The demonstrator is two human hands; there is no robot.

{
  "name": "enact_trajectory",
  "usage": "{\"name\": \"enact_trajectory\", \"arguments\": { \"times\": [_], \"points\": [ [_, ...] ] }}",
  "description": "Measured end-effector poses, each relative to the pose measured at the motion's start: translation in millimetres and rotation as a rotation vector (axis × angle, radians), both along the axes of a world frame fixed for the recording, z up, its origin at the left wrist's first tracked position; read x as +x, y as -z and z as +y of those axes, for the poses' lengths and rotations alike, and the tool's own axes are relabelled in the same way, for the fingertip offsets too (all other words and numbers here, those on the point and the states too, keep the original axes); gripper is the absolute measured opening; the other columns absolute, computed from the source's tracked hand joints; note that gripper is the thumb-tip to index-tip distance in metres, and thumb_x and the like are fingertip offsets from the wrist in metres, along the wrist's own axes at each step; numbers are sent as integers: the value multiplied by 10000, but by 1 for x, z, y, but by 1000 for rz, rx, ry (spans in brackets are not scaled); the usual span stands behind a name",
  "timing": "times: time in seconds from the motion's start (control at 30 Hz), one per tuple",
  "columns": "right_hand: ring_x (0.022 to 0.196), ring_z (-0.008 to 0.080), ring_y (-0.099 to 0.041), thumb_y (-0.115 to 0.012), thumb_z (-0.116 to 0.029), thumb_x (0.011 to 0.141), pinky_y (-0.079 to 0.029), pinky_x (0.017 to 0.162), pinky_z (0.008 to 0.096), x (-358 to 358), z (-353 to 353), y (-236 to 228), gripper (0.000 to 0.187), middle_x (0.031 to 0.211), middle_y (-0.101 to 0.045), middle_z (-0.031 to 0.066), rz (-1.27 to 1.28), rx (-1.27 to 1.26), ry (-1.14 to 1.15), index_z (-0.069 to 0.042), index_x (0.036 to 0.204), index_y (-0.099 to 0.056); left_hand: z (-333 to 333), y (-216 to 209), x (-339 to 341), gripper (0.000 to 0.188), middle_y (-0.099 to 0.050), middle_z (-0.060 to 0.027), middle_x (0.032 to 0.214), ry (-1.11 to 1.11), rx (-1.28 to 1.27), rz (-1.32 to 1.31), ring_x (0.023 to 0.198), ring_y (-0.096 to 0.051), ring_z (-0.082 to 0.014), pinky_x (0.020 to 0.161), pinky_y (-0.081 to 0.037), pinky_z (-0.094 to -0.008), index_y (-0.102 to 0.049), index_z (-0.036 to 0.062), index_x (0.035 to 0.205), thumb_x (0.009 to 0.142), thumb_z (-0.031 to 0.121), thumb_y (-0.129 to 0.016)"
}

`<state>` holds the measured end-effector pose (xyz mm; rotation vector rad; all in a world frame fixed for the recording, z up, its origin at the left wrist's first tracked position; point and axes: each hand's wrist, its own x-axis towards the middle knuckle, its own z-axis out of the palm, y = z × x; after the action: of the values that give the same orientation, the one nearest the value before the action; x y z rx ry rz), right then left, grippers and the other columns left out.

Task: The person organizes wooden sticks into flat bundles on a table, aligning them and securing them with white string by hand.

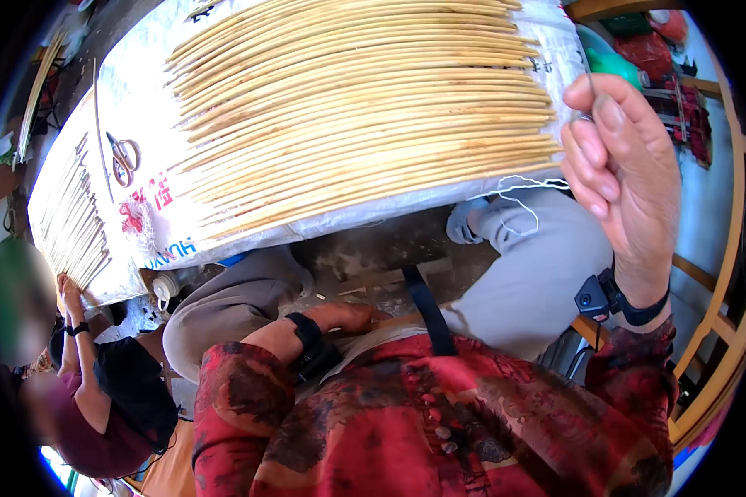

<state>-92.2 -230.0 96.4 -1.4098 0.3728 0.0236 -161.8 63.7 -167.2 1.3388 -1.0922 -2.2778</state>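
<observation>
While our right hand (626, 157) pinches a needle-like tool (591, 86), white thread (547, 182) hangs beside it.
Slender sticks (365, 108) lie parallel on the table (137, 83), presumably for evenness; whether our left hand (348, 316) grips anything, we cannot tell.

Straw-yellow sticks (365, 108), flecked with brown, stripe the white tabletop (137, 83), printed red and blue at its near left. The thread (536, 217) at right is white, the scissor handles (125, 160) at left brown. Nearest, a red shirt (365, 422) blotched dark brown; grey trousers (530, 277); far right, a green bottle (615, 66).
</observation>
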Motion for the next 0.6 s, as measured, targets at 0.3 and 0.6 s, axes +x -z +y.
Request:
{"name": "enact_trajectory", "arguments": {
  "times": [0.3,0.6],
  "points": [
    [434,4,-339,-459,-140,874,-296,360,131,-47,16,-15,211,616,-422,-25,-33,-27,175,7,1009,-525,24,25,2,437,-521,-138,1145,148,-171,-64,1012,-504,-298,845,-395,-383,-363,217,1278,851,256,-448],
    [527,64,-522,-487,-133,849,-484,503,203,-77,69,38,229,738,-519,49,-31,117,-13,-1,1032,-529,-4,-120,108,175,-618,-111,810,-613,-312,-770,751,-595,-253,647,-463,-312,-574,17,898,790,147,-529]
  ]
}}
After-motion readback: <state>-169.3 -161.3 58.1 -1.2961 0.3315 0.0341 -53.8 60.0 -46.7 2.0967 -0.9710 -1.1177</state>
